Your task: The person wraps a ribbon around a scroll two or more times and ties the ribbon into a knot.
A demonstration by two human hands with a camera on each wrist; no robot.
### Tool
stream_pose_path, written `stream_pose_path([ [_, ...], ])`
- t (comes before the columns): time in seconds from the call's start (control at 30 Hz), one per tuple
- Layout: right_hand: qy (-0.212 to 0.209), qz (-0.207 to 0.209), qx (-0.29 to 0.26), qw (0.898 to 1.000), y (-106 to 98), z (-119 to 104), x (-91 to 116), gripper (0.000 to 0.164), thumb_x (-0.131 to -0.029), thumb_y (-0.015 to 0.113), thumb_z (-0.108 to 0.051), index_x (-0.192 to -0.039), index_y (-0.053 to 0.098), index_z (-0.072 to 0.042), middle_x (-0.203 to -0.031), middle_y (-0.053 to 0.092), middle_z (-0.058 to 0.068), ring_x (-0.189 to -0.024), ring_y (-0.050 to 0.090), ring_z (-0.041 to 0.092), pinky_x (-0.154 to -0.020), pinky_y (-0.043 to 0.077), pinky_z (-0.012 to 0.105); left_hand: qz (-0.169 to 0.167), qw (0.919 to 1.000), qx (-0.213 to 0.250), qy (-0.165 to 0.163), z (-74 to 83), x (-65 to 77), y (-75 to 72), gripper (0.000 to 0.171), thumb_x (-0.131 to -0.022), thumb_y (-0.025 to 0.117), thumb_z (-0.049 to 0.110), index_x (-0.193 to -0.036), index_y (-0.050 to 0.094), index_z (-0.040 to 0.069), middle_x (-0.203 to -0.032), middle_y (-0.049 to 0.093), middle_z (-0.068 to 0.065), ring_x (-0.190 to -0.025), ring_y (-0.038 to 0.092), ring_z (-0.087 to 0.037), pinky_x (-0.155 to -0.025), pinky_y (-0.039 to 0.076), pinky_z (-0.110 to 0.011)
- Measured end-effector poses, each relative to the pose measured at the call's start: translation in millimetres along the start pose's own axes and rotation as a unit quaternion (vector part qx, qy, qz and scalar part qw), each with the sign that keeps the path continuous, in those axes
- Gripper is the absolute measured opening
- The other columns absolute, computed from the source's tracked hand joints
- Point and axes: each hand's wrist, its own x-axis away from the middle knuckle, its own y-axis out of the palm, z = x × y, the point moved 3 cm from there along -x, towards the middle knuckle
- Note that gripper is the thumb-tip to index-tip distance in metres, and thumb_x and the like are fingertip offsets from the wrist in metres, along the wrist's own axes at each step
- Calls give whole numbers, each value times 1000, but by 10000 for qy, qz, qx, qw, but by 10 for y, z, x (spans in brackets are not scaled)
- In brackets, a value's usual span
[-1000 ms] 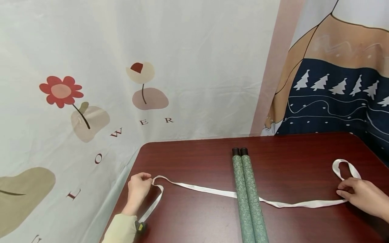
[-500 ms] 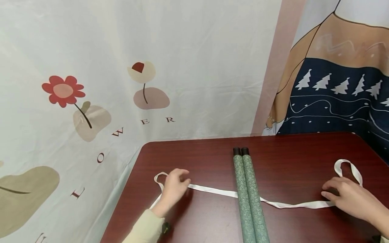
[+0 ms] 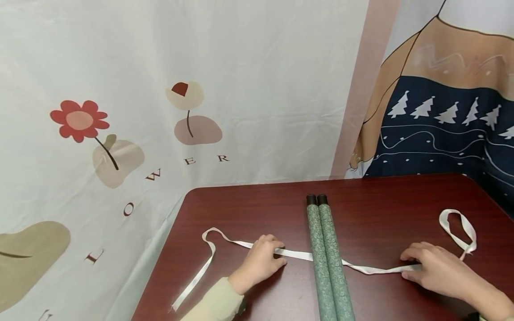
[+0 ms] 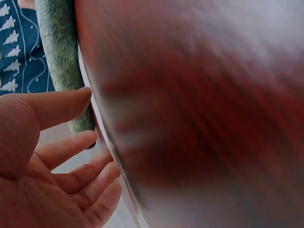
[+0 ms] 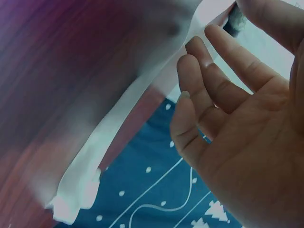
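Two green patterned rods (image 3: 331,258) with black end caps lie side by side on the table, pointing away from me. A long white ribbon (image 3: 299,255) runs crosswise beneath them, its left end bent in a curve and its right end in a loop. My left hand (image 3: 261,261) is over the ribbon left of the rods, thumb and fingers spread apart in the left wrist view. Right of the rods, my right hand (image 3: 439,269) hovers at the ribbon, fingers loosely bent. In the right wrist view the ribbon (image 5: 114,121) passes by the fingertips with no grip on it.
The dark red wooden table (image 3: 249,205) has rounded far corners. Behind it hangs a pale cloth (image 3: 273,89) printed with flowers and letters, and a navy section with white trees (image 3: 437,133) is at the right.
My left hand has left the ribbon's left bend and moved right toward the rods. My right hand has moved left from the loop toward them. The rods and ribbon stay in place.
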Motion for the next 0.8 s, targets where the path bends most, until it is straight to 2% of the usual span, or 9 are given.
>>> stream_pose_path([
  [0.17,-199,-18,10,9998,62,-90,-50,24,-68,80,-31,-88,66,-26,-85,59,-12,-75,55,10,-63,50,38,-75,9998,-78,144,95,-36,46,28,-73,77,19,-99,71,8,-88,62,-1,-85,54,-15,-76,48,-30],
  [0.33,-664,242,57,9975,106,-119,-97,19,-71,78,-19,-83,66,-27,-79,56,-17,-71,54,6,-57,49,33,-85,9995,83,285,130,-42,47,3,-75,73,9,-77,72,11,-72,58,5,-70,53,-7,-64,48,-23],
  [0.47,-986,530,57,9937,108,-122,-109,24,-70,77,-11,-77,64,-30,-74,52,-20,-66,51,1,-52,48,29,-110,9990,91,419,133,-51,47,22,-75,67,2,-58,63,17,-60,53,10,-58,45,-4,-55,43,-19],
  [0.6,-1059,925,179,9899,102,-124,-108,28,-67,78,-7,-73,64,-30,-72,50,-20,-65,49,0,-51,47,26,-134,9994,88,299,108,-39,34,18,-77,67,3,-64,70,16,-65,61,9,-63,51,-3,-60,48,-21],
  [0.7,-856,1032,199,9908,102,-118,-114,26,-67,78,-7,-74,65,-28,-73,51,-19,-66,51,0,-51,48,26,-93,9999,129,57,73,-28,-5,10,-76,71,6,-75,75,15,-75,67,6,-73,58,-6,-66,52,-24],
  [0.8,-699,1154,151,9907,102,-106,-115,25,-66,79,-6,-75,66,-26,-74,51,-18,-65,51,-1,-51,48,27,36,9999,144,-50,46,-40,-49,9,-75,72,6,-76,76,14,-74,67,5,-73,59,-8,-66,52,-26],
])
